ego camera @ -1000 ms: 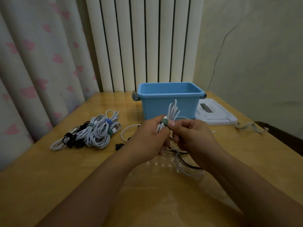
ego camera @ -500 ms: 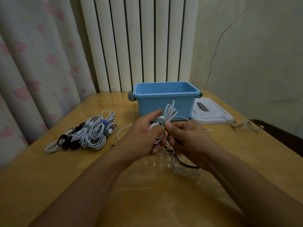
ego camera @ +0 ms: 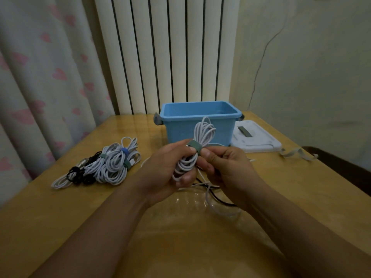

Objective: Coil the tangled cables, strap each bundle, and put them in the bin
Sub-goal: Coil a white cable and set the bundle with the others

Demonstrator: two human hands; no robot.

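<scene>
Biggest risk here imo: the green strap (ego camera: 195, 145) isn't clearly fastened, so if the right hand (ego camera: 226, 167) lets its pinch go, the white coil (ego camera: 192, 155) could spring loose. Loose cables (ego camera: 212, 194) trailing onto the counter (ego camera: 281, 197) under the hands might snag too. The left hand (ego camera: 166, 173) is wrapped round the coil's lower loops, held up right in front of the blue bin (ego camera: 200, 121), not in it yet.

The left hand (ego camera: 166, 169) covers the lower loops of the white cable coil (ego camera: 202, 135). Under the right hand (ego camera: 226, 167), loose cables (ego camera: 212, 197) vanish behind the wrist. The bin's (ego camera: 200, 109) floor, beyond both hands, is hidden by its wall. Both elbows are cut off.
</scene>
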